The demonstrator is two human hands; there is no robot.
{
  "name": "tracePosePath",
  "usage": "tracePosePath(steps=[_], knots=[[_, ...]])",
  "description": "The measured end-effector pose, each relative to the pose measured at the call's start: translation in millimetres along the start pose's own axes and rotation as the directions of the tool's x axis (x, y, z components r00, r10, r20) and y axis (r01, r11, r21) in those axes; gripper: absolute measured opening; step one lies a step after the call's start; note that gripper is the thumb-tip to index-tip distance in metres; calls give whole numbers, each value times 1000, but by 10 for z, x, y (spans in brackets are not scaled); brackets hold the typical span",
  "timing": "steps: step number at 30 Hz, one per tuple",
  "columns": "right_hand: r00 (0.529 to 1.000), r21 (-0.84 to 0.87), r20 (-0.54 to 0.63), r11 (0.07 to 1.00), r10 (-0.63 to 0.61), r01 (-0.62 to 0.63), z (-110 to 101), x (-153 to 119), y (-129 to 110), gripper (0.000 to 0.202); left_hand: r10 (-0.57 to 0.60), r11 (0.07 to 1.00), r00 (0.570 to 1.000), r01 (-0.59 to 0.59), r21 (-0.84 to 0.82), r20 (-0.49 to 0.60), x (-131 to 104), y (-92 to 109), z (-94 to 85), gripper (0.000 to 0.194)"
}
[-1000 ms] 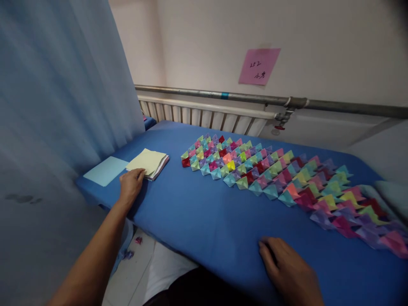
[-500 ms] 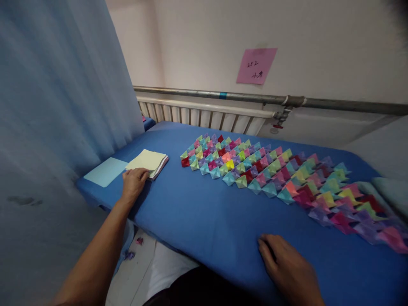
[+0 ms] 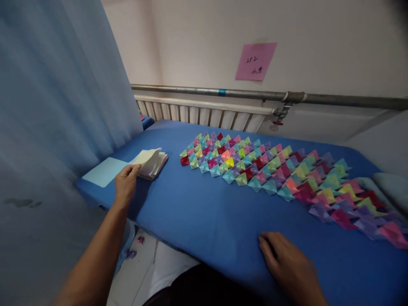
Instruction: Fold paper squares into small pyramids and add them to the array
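Note:
My left hand (image 3: 126,180) pinches the near edge of a pale yellow sheet of paper (image 3: 147,159), which bends up from a stack of paper (image 3: 156,169). A light blue sheet (image 3: 105,171) lies flat to the left of the stack. My right hand (image 3: 288,265) rests on the blue-covered bed (image 3: 204,208) near its front edge, fingers curled; what is inside them, if anything, is hidden. Beyond that hand, rows of folded paper pieces (image 3: 242,163) in many colours spread across the bed.
A blue curtain (image 3: 63,85) hangs at the left. Behind the bed are a white radiator (image 3: 204,114), a metal pipe (image 3: 248,93) with a red-handled valve (image 3: 278,123), and a pink note (image 3: 256,61) on the wall. Crumpled paper bits (image 3: 131,254) lie on the floor.
My left hand has drawn up and toward me, lifting the near edge of the yellow sheet off the stack. My right hand stays in place.

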State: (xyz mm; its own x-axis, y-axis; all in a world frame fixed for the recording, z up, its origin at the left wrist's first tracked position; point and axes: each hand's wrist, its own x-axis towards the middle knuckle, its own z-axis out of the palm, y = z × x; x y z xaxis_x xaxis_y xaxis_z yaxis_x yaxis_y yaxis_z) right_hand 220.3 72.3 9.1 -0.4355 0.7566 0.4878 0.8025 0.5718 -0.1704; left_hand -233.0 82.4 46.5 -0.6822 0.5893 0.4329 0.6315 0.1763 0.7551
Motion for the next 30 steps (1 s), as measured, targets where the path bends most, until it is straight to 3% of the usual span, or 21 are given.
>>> tracePosePath(steps=[3, 5, 8, 10, 13, 17, 18, 22, 26, 28, 30], knots=[[999, 19, 29, 999, 32, -32, -22, 11, -19, 34, 132, 991, 991, -132, -2, 26, -329, 206, 9, 25], [996, 63, 65, 995, 67, -71, -59, 13, -75, 30, 426, 902, 897, -431, 17, 119, -653, 377, 79, 20], [991, 186, 92, 976, 95, -111, -123, 19, -236, 23, 625, 770, 726, -634, -73, 286, -1213, 646, 242, 15], [997, 224, 41, 972, 59, -66, -140, 37, -363, 25, 694, 712, 627, -671, -207, 354, -1559, 808, 341, 11], [993, 279, 103, 960, -64, 33, -108, 72, -493, 35, 758, 646, 499, -659, -385, 419, -1922, 975, 417, 10], [978, 331, 172, 942, -121, 59, -50, 34, -490, 24, 833, 541, 337, -662, -519, 439, -1998, 978, 379, 10], [975, 351, 186, 935, -123, 51, -54, 6, -470, 23, 838, 530, 320, -675, -514, 443, -1951, 939, 355, 17], [968, 433, 227, 901, -106, -3, -158, -123, -382, 20, 785, 565, 335, -733, -380, 521, -1676, 729, 283, 48], [975, 565, 218, 821, -46, -88, -293, -228, -332, 18, 755, 590, 299, -699, -404, 584, -1532, 635, 327, 45], [978, 614, 203, 773, 39, -158, -333, -275, -330, 15, 757, 596, 280, -665, -450, 590, -1542, 657, 381, 37], [961, 600, 218, 753, 171, -270, -348, -313, -342, 13, 754, 617, 295, -627, -476, 587, -1581, 700, 435, 29]])
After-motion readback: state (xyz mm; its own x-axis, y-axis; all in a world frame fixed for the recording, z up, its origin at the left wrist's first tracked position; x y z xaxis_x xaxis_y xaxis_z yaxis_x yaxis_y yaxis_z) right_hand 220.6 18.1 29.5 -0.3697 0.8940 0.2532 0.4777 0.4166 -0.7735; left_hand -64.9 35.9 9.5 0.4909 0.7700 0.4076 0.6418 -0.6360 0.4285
